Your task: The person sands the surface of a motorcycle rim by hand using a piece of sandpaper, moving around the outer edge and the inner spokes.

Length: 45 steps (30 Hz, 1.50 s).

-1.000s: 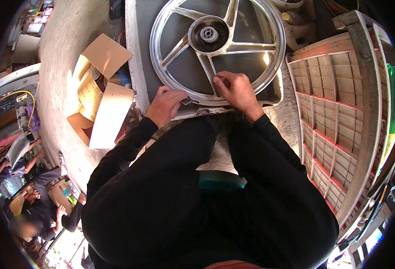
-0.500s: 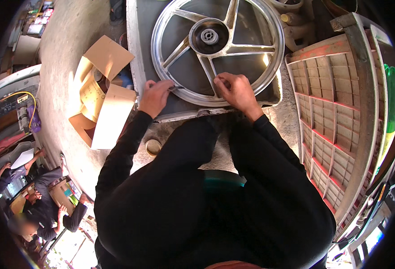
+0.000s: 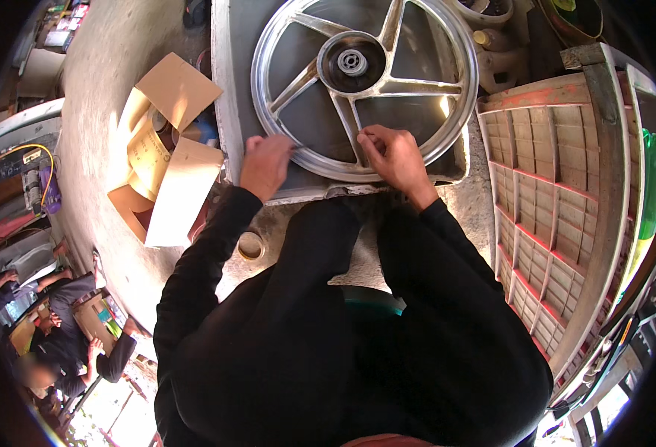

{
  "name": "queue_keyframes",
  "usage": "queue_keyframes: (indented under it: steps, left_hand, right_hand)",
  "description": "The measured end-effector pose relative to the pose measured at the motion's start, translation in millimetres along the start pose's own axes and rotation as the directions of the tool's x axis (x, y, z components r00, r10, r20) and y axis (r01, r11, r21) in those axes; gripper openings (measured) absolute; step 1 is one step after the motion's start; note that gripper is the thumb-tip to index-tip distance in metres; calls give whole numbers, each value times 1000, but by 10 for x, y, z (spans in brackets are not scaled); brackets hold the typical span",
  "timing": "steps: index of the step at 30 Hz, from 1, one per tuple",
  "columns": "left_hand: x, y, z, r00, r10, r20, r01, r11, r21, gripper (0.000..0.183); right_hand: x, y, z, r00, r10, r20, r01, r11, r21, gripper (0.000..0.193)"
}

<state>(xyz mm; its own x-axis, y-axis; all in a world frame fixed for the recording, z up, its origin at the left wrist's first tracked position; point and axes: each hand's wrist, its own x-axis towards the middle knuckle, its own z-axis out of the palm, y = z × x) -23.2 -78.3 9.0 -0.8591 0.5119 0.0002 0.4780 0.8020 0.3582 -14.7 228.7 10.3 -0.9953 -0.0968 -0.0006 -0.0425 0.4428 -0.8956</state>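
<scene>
A silver spoked wheel rim (image 3: 410, 86) lies flat over a shallow grey tray (image 3: 227, 112). My left hand (image 3: 266, 165) is closed at the rim's near left edge. A small dark flat piece (image 3: 295, 147) sticks out from its fingertips against the metal; its kind is not clear. My right hand (image 3: 396, 160) rests over the near part of the rim. Its thumb and forefinger are pinched together beside the lower spoke (image 3: 348, 119), and whatever they hold is hidden.
An opened cardboard box (image 3: 182, 182) with a yellowish roll inside stands on the floor at left. A round ring-like object (image 3: 251, 245) lies near my left knee. A wooden lattice panel (image 3: 544, 194) leans at right. Other people (image 3: 67, 350) sit at far lower left.
My left hand has shifted slightly right and down along the rim, its back turned more upward. The right hand stays at the lower spoke. The whole view has moved a little.
</scene>
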Motion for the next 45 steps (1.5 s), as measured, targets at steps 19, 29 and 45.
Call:
queue_keyframes:
  steps: [19, 29, 45]
  left_hand:
    - [63, -175, -67, 996, 84, -12, -85, 996, -20, 22]
    - [80, -142, -86, 997, -12, -78, 9, 999, -35, 23]
    - [-77, -152, 101, 998, 30, -54, -42, 971, -236, 24]
  right_hand:
    - [-4, -64, -29, 999, 32, 4, -33, 999, 30, 18]
    - [-3, -18, -20, 1000, -7, 3, 7, 1000, 13, 18]
    - [3, -13, -4, 1000, -8, -5, 8, 1000, 4, 18]
